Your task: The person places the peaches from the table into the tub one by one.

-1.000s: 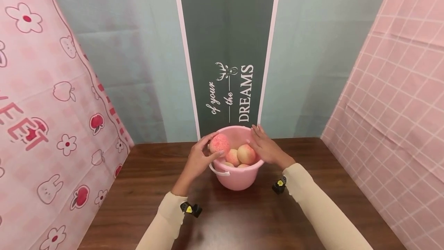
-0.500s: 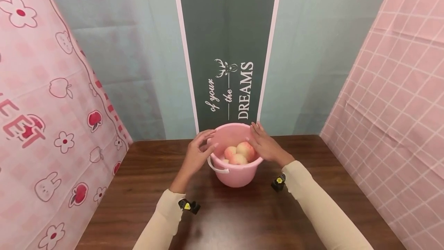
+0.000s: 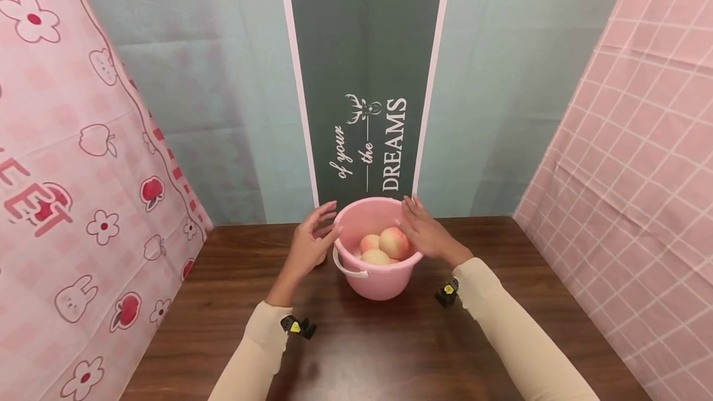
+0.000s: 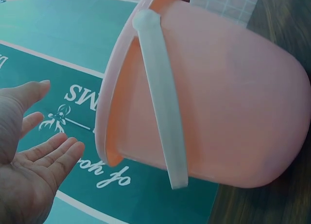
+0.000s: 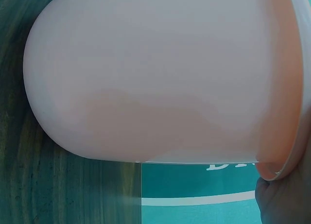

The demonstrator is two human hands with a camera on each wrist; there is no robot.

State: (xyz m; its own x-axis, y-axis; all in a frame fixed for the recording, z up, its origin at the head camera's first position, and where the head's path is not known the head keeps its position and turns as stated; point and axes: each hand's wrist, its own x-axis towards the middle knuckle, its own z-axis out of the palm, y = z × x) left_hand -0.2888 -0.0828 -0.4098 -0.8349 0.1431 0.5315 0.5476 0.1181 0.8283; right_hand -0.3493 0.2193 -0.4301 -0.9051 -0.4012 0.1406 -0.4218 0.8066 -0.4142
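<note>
A pink bucket [image 3: 379, 282] with a white handle [image 3: 351, 268] stands upright on the brown table. Inside it lie several peaches, yellow and pinkish red, among them a large one [image 3: 394, 243] toward the right and a paler one [image 3: 375, 257] in front. My left hand [image 3: 308, 242] is just off the bucket's left rim, fingers spread and holding nothing; the left wrist view also shows that hand [image 4: 34, 161] bare, apart from the rim. Across the right rim, my right hand [image 3: 430, 237] holds the bucket, thumb inside. Only its edge [image 5: 284, 202] shows in the right wrist view.
The wooden table [image 3: 356, 351] ends behind the bucket at a green and teal backdrop [image 3: 364, 30] with white lettering. A pink patterned cloth [image 3: 72, 203] hangs on the left, and a pink checked one [image 3: 629, 159] on the right.
My left hand has let go of a reddish peach at the bucket's left side, then moved left, off the rim. My right hand stays on the right rim.
</note>
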